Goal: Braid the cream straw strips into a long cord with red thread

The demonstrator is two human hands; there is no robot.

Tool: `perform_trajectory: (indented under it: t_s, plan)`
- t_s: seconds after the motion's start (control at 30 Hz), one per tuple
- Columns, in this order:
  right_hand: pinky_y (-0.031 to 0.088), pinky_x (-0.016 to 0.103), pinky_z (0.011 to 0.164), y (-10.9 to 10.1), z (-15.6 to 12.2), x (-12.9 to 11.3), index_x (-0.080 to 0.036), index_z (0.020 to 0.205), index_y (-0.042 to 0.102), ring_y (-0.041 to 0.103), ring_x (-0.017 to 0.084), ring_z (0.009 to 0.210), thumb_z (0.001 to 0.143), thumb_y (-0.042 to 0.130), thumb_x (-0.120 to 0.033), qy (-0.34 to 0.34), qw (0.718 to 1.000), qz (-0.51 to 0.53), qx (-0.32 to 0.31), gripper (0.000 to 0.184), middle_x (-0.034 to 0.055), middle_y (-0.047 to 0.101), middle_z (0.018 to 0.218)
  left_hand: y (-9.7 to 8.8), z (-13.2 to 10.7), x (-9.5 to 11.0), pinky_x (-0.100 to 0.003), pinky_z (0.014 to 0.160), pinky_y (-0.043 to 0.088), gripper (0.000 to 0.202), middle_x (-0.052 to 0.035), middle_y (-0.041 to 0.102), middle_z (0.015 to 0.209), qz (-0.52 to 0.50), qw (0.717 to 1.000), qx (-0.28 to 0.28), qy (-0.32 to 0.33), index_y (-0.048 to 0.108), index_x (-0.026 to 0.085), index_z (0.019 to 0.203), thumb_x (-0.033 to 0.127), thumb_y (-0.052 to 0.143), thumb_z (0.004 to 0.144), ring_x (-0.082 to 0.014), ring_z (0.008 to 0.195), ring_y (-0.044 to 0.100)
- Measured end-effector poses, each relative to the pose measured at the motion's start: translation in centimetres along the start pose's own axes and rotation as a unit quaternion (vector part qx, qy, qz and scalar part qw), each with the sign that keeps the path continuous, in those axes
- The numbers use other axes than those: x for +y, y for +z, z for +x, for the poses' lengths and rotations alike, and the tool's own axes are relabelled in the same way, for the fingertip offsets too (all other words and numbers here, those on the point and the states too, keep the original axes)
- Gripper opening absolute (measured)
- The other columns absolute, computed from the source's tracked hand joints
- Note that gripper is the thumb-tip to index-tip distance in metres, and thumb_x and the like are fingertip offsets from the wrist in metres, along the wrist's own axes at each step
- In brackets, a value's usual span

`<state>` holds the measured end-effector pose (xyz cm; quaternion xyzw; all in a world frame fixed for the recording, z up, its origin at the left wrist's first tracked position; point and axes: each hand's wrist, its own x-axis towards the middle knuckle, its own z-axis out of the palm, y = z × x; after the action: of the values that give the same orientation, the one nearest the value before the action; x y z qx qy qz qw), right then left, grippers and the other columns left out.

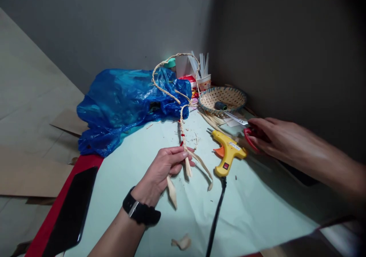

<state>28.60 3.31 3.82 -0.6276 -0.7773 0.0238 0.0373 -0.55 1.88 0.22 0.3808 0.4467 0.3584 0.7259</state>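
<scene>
Between the thumb and fingers of my left hand (pixel 166 165) is the lower end of a braided cord (pixel 183 129) of pale dried fibre. Its loose strands hang below the grip, and its upper part curves up in a wide loop. Bits of red show along the braid. My right hand (pixel 274 137) is closed on scissors (pixel 251 137) with red handles, their blades pointing left toward the basket. A yellow glue gun (pixel 228 152) lies on the table between my two hands. The fingertips of my right hand are partly hidden behind the handles.
A blue plastic bag (pixel 122 101) stands at the back left. Behind the scissors is a woven basket (pixel 241 97) with a dark thread spool (pixel 220 105). A paper cup (pixel 204 83) holds white sticks. A black phone (pixel 73 207) lies at the left edge; the glue gun's cord (pixel 216 215) runs toward me.
</scene>
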Motion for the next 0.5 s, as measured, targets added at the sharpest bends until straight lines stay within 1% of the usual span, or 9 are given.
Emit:
perform_trajectory:
  t_s: [0.07, 0.17, 0.23, 0.27, 0.37, 0.4, 0.43, 0.47, 0.5]
  plan:
    - [0.039, 0.032, 0.058, 1.1, 0.6, 0.4, -0.017, 0.102, 0.053, 0.053, 0.022, 0.064, 0.089, 0.035, -0.039, 0.001, 0.999, -0.049, -0.004, 0.031, 0.0113, 0.057, 0.082, 0.0, 0.0, 0.0, -0.016, 0.038, 0.007, 0.018, -0.0095, 0.065, 0.074, -0.007, 1.0, -0.003, -0.004, 0.066, 0.004, 0.093, 0.015, 0.061, 0.079, 0.0038, 0.037, 0.023]
    - [0.039, 0.033, 0.063, 1.9, 1.0, 0.4, -0.013, 0.103, 0.053, 0.054, 0.024, 0.071, 0.093, 0.032, -0.035, -0.045, 0.997, -0.056, -0.022, 0.032, 0.0148, 0.056, 0.085, -0.1, 0.1, 0.0, -0.018, 0.038, 0.006, 0.018, -0.0105, 0.065, 0.073, -0.008, 1.0, -0.01, -0.007, 0.066, 0.004, 0.092, 0.017, 0.061, 0.08, 0.0037, 0.036, 0.023]
    - [0.04, 0.036, 0.068, 1.8, 1.0, 0.0, -0.012, 0.101, 0.054, 0.054, 0.027, 0.077, 0.094, 0.03, -0.034, -0.064, 0.995, -0.07, -0.016, 0.033, 0.0164, 0.057, 0.085, -0.2, 0.0, 0.0, -0.018, 0.037, 0.005, 0.019, -0.0106, 0.065, 0.072, -0.004, 1.0, -0.009, -0.007, 0.066, 0.004, 0.093, 0.018, 0.06, 0.081, 0.0034, 0.035, 0.023]
    - [0.04, 0.038, 0.07, 1.5, 0.8, -0.3, -0.013, 0.098, 0.055, 0.053, 0.028, 0.078, 0.094, 0.03, -0.034, -0.059, 0.995, -0.086, -0.007, 0.033, 0.0166, 0.057, 0.085, -0.2, 0.0, 0.0, -0.018, 0.037, 0.005, 0.02, -0.0104, 0.065, 0.072, -0.004, 1.0, -0.007, -0.008, 0.066, 0.004, 0.093, 0.018, 0.06, 0.081, 0.0033, 0.035, 0.023]
    - [0.04, 0.042, 0.073, 0.4, -0.5, -2.8, -0.014, 0.093, 0.058, 0.053, 0.029, 0.08, 0.094, 0.036, -0.033, -0.06, 0.994, -0.09, 0.034, 0.029, 0.0171, 0.059, 0.091, -0.2, -0.1, 0.0, -0.018, 0.037, 0.006, 0.019, -0.01, 0.065, 0.071, -0.007, 1.0, -0.003, -0.007, 0.066, 0.004, 0.093, 0.017, 0.059, 0.081, 0.0034, 0.035, 0.023]
    - [0.04, 0.042, 0.075, 0.1, -1.3, -4.2, -0.014, 0.093, 0.059, 0.053, 0.029, 0.084, 0.093, 0.038, -0.032, -0.092, 0.993, -0.056, 0.047, 0.028, 0.0175, 0.059, 0.096, -0.2, -0.1, -0.1, -0.017, 0.037, 0.007, 0.019, -0.0099, 0.065, 0.071, -0.009, 1.0, -0.003, -0.005, 0.066, 0.004, 0.093, 0.016, 0.06, 0.08, 0.0035, 0.035, 0.023]
    - [0.041, 0.04, 0.079, -0.1, -2.3, -5.8, -0.014, 0.102, 0.059, 0.054, 0.028, 0.09, 0.093, 0.039, -0.029, -0.138, 0.989, 0.015, 0.059, 0.027, 0.0166, 0.059, 0.103, -0.2, -0.1, -0.1, -0.017, 0.037, 0.007, 0.019, -0.0097, 0.065, 0.071, -0.013, 1.0, -0.003, -0.003, 0.066, 0.004, 0.093, 0.016, 0.06, 0.08, 0.0036, 0.034, 0.023]
    - [0.042, 0.036, 0.08, -0.1, -3.3, -7.6, -0.016, 0.111, 0.058, 0.054, 0.025, 0.093, 0.093, 0.041, -0.03, -0.211, 0.972, 0.095, 0.033, 0.028, 0.0145, 0.059, 0.108, -0.2, -0.1, -0.1, -0.016, 0.037, 0.008, 0.018, -0.0095, 0.065, 0.07, -0.017, 1.0, -0.001, -0.004, 0.066, 0.004, 0.093, 0.016, 0.06, 0.08, 0.0037, 0.034, 0.023]
    - [0.044, 0.031, 0.078, 0.3, -4.3, -9.4, -0.019, 0.113, 0.058, 0.055, 0.022, 0.091, 0.091, 0.047, -0.033, -0.296, 0.943, 0.151, -0.017, 0.028, 0.0112, 0.06, 0.107, -0.2, -0.1, -0.2, -0.016, 0.036, 0.008, 0.018, -0.0094, 0.066, 0.07, -0.021, 1.0, 0.0, -0.004, 0.066, 0.004, 0.092, 0.015, 0.061, 0.079, 0.0037, 0.034, 0.024]
